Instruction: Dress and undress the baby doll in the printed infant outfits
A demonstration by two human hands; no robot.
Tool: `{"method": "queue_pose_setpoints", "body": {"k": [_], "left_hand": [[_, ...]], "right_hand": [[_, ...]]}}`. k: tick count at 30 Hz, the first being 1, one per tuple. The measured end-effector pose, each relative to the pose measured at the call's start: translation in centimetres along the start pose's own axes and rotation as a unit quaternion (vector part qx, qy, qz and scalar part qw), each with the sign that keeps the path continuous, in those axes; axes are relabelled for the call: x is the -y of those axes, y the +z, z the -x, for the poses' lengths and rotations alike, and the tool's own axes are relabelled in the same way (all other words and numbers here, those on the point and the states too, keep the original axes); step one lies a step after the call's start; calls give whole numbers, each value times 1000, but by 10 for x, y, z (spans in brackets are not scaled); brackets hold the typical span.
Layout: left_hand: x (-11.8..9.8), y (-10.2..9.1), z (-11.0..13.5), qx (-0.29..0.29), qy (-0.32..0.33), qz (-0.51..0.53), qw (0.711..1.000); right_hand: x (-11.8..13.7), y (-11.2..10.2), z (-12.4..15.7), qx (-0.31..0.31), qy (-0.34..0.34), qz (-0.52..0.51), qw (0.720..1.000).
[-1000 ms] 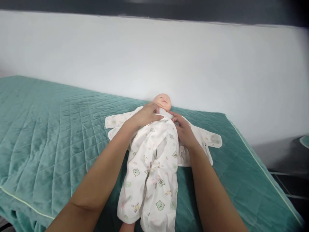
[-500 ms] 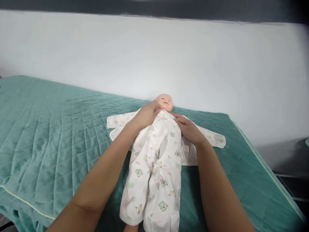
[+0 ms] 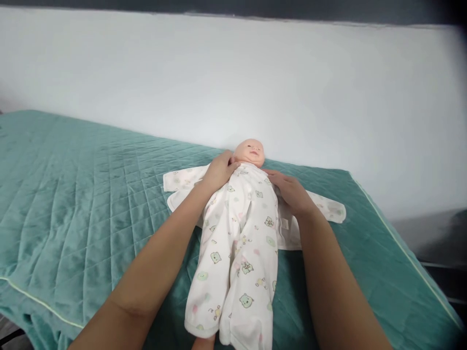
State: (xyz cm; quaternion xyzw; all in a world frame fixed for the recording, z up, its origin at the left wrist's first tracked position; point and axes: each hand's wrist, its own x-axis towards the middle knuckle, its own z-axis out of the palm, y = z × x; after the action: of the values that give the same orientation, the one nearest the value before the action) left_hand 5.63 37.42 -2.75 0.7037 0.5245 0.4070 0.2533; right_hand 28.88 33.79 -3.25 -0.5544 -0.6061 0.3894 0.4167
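A baby doll (image 3: 249, 151) lies on its back, its head by the wall. White baby trousers (image 3: 241, 243) printed with green bears cover it from the chest down; a bare foot (image 3: 203, 343) shows below one leg. Spread flat beneath is a white baby jacket (image 3: 289, 235), its sleeves reaching out to both sides. My left hand (image 3: 221, 171) rests at the waistband beside the doll's neck, thumb and fingers apart. On the other side, my right hand (image 3: 288, 187) lies with fingers stretched along the top edge of the trousers. Its fingertips touch the doll's shoulder area.
A quilted green bedspread (image 3: 91, 209) with pale piping lies under everything. The white wall (image 3: 233, 82) rises right behind the doll's head. At the right, the bed's edge drops to a dark area (image 3: 443, 277).
The gap at the trousers' crotch has closed and the cloth there lies slacker. My right fingers look straighter, and my left hand has shifted slightly off the doll's cheek. The view has tilted slightly.
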Motion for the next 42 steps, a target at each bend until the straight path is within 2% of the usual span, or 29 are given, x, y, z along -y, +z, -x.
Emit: {"method": "queue_pose_setpoints", "body": {"k": [3,7,12,14,17,21,25,30,33,36,39,42], "left_hand": [[-4,-1,3,9,-11,2,1000],[-6,-4,5,22,-13,27,999],[-6,-5,8,39,-20,68,997],[-6,-5,8,38,-23,71,997],[-5,-4,6,27,-28,73,997],[-2,0,4,13,-25,101,994],[-1,1,8,-7,-8,71,997],[2,-8,29,6,2,50,999],[10,-14,52,2,31,54,998],[19,-19,79,-19,41,31,999],[25,-24,107,-15,39,-4,999],[30,-28,132,21,49,-66,996]], "right_hand": [[2,-3,-5,63,47,-76,994],[2,-12,-15,85,85,-63,991],[-4,-19,-23,90,53,-28,994],[-4,-17,-22,68,46,0,997],[-1,-8,-20,3,24,104,994],[-2,10,-13,-92,-61,202,973],[-8,20,-5,-117,-104,166,974],[-10,23,7,-147,-87,110,979],[-4,27,24,-162,-80,77,981],[7,33,56,-161,-66,59,983],[17,41,104,-143,-26,29,989],[23,53,163,-166,-48,42,984]]}}
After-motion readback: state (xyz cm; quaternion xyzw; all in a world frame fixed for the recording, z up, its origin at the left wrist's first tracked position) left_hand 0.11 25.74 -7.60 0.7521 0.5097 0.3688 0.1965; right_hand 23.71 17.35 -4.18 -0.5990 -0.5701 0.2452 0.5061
